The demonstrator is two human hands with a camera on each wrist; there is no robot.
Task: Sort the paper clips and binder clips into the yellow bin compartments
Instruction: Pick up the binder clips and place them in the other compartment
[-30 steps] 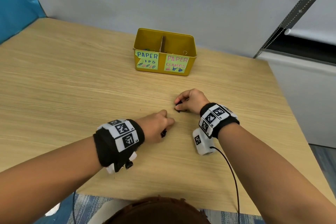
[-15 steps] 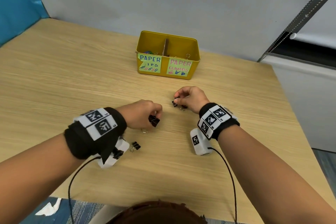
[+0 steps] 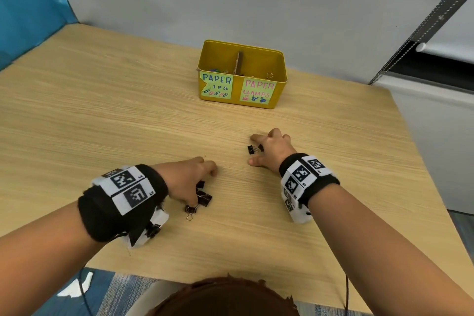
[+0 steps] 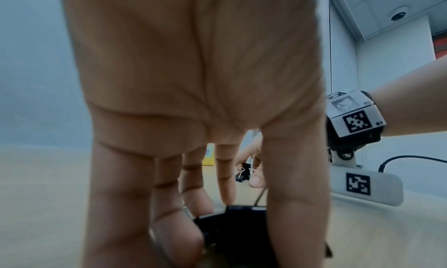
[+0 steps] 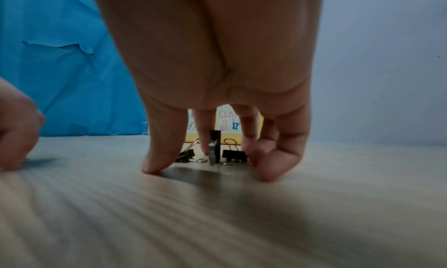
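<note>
The yellow bin (image 3: 279,77) stands at the back of the table, divided in two, with labels for paper clips on the left and clamps on the right. My left hand (image 3: 189,179) points down over black binder clips (image 3: 204,199). In the left wrist view its thumb and fingertips (image 4: 176,232) pinch one black binder clip (image 4: 237,226) from both sides. My right hand (image 3: 272,147) stands spread on its fingertips (image 5: 154,167) over three small binder clips (image 5: 233,155) lying on the table, gripping none. The same clips show as a black binder clip (image 3: 254,149) beside its fingers.
One more binder clip (image 3: 191,209) lies by my left thumb, and another clip (image 3: 154,229) sits next to the left wrist camera. The wooden table (image 3: 102,123) runs wide to the left, and its right edge lies near a white cabinet (image 3: 436,136).
My left hand drew back toward me and lowered onto a cluster of clips. The right hand went from a closed grip to spread fingers, and its clips now lie on the table.
</note>
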